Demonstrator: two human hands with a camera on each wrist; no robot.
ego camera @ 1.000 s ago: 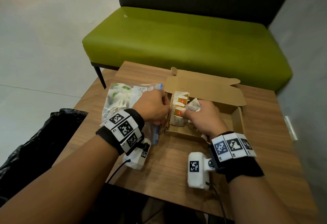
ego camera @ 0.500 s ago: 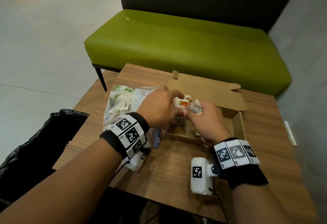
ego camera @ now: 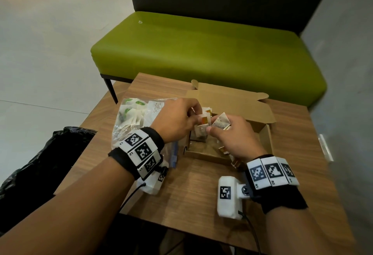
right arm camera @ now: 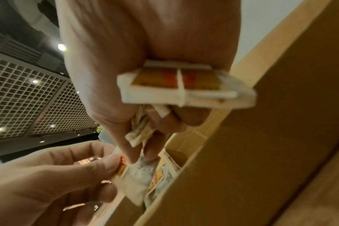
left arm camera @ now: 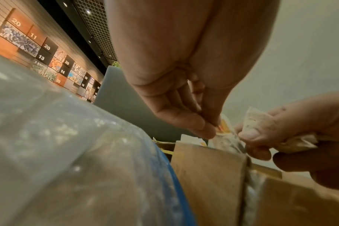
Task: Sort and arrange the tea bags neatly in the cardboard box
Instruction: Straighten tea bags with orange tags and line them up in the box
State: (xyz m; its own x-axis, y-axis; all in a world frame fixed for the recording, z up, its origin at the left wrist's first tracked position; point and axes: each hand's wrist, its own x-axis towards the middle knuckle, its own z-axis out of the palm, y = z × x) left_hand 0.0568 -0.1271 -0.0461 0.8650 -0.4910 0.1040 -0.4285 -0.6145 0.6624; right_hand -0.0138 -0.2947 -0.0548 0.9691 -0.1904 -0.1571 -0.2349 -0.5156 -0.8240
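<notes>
Both grips are narrow pinches. My left hand holds a tea bag by its tag end, thumb and fingertips closed on the paper where the orange-and-yellow print shows; my right hand pinches the same bag's other edge with thumb and forefinger, while its remaining fingers curl round a folded bunch of further bags, and a flat bundle banded with a white strip is tucked against the palm. The shared bag hangs just above the left end of the cardboard box, over the bags already standing there. Judgement on handling: these weigh almost nothing, the filter paper is soft and crumples under any squeeze, and it would likely tear if my two hands pull apart; the printed tag is the stiffer part, so I take hold there or along a folded edge, not across the pouch. The box sits at 12 o'clock from my hands, lid flap open toward the green bench; its right end looks mostly bare. At 9 o'clock, touching my left wrist, lies the clear plastic bag with more bags inside. All rests on the wooden table; a black sack sits at 8 o'clock beyond the edge.
</notes>
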